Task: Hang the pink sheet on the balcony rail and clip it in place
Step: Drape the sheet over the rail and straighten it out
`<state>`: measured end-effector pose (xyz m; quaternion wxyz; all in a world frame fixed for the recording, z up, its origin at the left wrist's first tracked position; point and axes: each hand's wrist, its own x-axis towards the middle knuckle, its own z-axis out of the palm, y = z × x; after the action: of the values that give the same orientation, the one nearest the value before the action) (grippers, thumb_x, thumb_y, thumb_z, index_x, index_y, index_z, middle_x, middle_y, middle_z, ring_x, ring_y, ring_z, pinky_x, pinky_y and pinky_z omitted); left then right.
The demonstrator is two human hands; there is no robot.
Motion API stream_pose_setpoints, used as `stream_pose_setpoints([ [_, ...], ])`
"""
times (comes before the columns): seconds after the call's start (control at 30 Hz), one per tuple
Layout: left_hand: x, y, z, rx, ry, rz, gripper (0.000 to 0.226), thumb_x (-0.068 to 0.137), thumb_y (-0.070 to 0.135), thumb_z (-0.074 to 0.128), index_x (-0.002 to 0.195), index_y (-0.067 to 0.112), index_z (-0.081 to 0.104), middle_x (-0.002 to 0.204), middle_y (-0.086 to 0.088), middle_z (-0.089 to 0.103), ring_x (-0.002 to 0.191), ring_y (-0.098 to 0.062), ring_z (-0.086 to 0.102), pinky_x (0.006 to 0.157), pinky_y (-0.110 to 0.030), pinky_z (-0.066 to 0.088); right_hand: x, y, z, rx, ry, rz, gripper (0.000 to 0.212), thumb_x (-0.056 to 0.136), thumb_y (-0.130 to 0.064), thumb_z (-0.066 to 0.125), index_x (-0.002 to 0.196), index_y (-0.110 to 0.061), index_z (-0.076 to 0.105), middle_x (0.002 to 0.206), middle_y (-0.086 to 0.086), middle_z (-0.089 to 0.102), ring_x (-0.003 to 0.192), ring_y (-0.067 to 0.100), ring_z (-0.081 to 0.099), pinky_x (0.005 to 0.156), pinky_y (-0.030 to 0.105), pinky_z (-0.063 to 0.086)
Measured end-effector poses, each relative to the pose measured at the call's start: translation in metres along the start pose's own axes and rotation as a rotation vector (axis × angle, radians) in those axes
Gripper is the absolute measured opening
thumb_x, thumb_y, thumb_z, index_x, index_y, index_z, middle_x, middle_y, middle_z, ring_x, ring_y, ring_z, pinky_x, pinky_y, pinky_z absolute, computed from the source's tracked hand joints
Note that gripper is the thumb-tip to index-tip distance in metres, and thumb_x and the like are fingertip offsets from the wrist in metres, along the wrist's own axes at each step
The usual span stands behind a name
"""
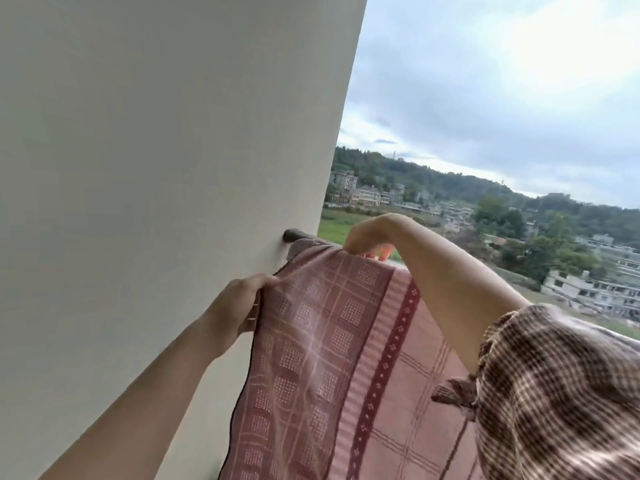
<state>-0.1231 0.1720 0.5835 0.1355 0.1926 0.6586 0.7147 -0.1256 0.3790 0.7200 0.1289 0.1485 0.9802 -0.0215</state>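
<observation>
The pink checked sheet (332,341), with a dark red flowered band, hangs draped over the dark balcony rail (294,234), whose end meets the wall. My left hand (242,303) pinches the sheet's near left edge just below the rail. My right hand (367,237) reaches over the top of the rail and grips the sheet's top fold, its fingertips hidden behind the cloth. No clip is in view.
A pale wall (156,150) fills the left side, right next to the sheet's edge. My checked sleeve (561,386) covers the lower right. Beyond the rail lie a drop, green fields, buildings (588,289) and wooded hills under a cloudy sky.
</observation>
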Motion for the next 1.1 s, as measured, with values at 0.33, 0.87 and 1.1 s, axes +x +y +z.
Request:
stream_pose_setpoints([
  [0.33,0.014,0.011,0.014,0.045,0.129,0.32,0.034,0.097,0.041,0.048,0.101,0.016,0.07,0.098,-0.005,0.072,0.089,-0.017,0.068,0.08,-0.027,0.055,0.006,-0.006,-0.035,0.358,0.413,-0.231,0.017,0.095,-0.005,0.05,0.096,-0.012,0.065,0.077,0.008,0.063,0.064,0.018,0.059,0.062,0.025,0.055],
  [0.87,0.035,-0.014,-0.001,0.114,0.443,0.299,0.036,0.093,0.035,0.056,0.079,0.002,0.063,0.068,-0.003,0.055,0.065,-0.017,0.048,0.061,-0.03,0.039,-0.038,0.006,0.02,0.127,0.194,-0.311,0.048,0.081,-0.059,0.059,0.103,-0.019,0.07,0.098,-0.003,0.069,0.09,0.015,0.065,0.083,0.032,0.051],
  [1.1,0.036,-0.034,0.021,0.241,0.549,0.258,0.03,0.093,0.035,0.054,0.112,0.012,0.057,0.099,-0.004,0.063,0.088,-0.025,0.06,0.08,-0.037,0.048,-0.09,0.052,0.08,-0.102,0.712,-0.29,0.029,0.09,-0.039,0.06,0.114,-0.021,0.059,0.095,-0.004,0.065,0.079,0.011,0.062,0.057,0.02,0.047],
])
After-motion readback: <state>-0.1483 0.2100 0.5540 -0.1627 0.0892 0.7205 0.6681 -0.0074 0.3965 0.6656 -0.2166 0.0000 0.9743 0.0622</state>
